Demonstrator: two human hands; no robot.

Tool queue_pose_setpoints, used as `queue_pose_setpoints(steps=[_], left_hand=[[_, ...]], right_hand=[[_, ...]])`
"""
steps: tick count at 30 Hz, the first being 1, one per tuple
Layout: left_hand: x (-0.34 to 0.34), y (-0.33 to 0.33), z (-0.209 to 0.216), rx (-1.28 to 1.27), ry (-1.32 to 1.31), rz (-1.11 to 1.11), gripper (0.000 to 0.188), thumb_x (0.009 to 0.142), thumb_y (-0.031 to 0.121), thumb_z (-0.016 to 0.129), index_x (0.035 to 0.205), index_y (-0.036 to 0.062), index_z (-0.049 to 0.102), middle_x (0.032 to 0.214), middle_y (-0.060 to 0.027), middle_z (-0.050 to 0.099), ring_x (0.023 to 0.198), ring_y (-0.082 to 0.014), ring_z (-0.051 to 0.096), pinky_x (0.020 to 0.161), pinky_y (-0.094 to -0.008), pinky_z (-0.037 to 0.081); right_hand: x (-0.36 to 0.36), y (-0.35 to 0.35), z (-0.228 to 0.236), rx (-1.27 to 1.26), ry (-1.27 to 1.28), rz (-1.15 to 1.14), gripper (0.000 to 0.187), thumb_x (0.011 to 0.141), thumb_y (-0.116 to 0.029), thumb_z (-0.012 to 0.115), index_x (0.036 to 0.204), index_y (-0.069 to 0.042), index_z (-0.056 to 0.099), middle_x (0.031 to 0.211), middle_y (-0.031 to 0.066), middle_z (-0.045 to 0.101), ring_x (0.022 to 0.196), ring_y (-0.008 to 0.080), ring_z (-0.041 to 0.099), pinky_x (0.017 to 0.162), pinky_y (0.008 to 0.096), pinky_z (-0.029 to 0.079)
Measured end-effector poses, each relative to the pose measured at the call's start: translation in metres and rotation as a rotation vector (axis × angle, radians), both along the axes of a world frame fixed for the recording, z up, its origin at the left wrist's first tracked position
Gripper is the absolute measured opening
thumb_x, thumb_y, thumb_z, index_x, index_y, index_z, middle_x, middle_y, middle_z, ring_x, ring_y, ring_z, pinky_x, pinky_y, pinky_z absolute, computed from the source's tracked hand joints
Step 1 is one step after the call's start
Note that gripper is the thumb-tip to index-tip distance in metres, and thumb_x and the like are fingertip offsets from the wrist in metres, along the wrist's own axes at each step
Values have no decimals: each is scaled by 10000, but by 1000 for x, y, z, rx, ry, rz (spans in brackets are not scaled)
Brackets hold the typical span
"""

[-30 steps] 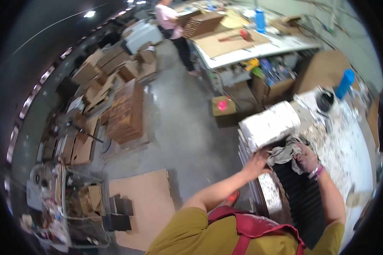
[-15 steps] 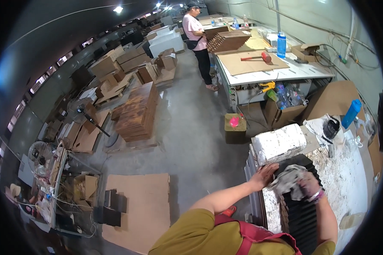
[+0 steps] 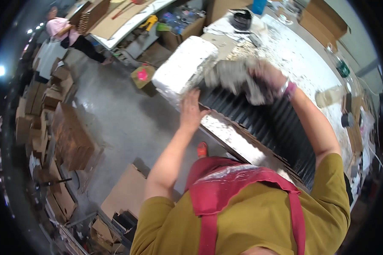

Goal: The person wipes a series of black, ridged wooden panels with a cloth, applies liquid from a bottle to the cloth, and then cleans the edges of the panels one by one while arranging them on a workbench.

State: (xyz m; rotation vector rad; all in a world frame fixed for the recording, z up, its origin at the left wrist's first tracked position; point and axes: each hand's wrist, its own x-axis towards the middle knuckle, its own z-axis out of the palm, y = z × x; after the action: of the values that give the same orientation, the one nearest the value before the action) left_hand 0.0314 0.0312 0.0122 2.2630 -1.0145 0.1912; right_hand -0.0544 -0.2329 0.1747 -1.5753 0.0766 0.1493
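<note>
A row of black ribbed boards [image 3: 271,127] lies along the worktable [image 3: 302,51], its near edge brown. My right hand [image 3: 268,77] grips a crumpled grey rag [image 3: 230,75] over the far part of the boards; both are smeared by motion. At the far left corner of the boards, my left hand [image 3: 191,111] rests with its fingers up and its thumb apart, holding nothing. Just beyond it stands a white wrapped block [image 3: 185,66]. Whether the rag touches the boards everywhere is hard to see.
Beyond the block, a black bundle [image 3: 241,20] lies on a white cloth. A clear bottle [image 3: 344,70] stands at the right. On the floor to the left are a yellowish can [image 3: 144,80] and stacked brown boards [image 3: 72,136]. A co-worker [image 3: 68,32] stands far left.
My view has swung right and down toward the worktable. The rag in my right hand has moved across the black boards. My left hand stays by their corner.
</note>
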Motion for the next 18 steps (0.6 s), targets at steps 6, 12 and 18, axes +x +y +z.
queue_pose_setpoints(steps=[6,12,18], left_hand=[[-8,-9,5,-75,8,-79,861,568,161,866,1309,59,439,1406,-72,444,1275,-316,431,1043,-464,338],[-3,-4,1,-51,20,-73,841,595,180,847,1324,71,442,1404,-65,450,1284,-301,428,1055,-451,330],[-6,-9,7,-62,-2,-74,847,587,172,858,1317,49,448,1396,-78,455,1284,-300,428,1052,-450,327]], right_hand=[[4,22,-60,-1333,-518,-87,423,841,-189,630,1256,-123,577,1208,143,582,1083,322,578,941,394,463],[-43,32,-30,-664,-296,468,386,744,-3,660,1127,-58,653,1132,110,639,1117,271,586,954,339,467],[-24,-6,0,-167,-57,-318,297,948,-172,559,1231,-88,583,1086,90,669,1036,161,617,890,311,514]])
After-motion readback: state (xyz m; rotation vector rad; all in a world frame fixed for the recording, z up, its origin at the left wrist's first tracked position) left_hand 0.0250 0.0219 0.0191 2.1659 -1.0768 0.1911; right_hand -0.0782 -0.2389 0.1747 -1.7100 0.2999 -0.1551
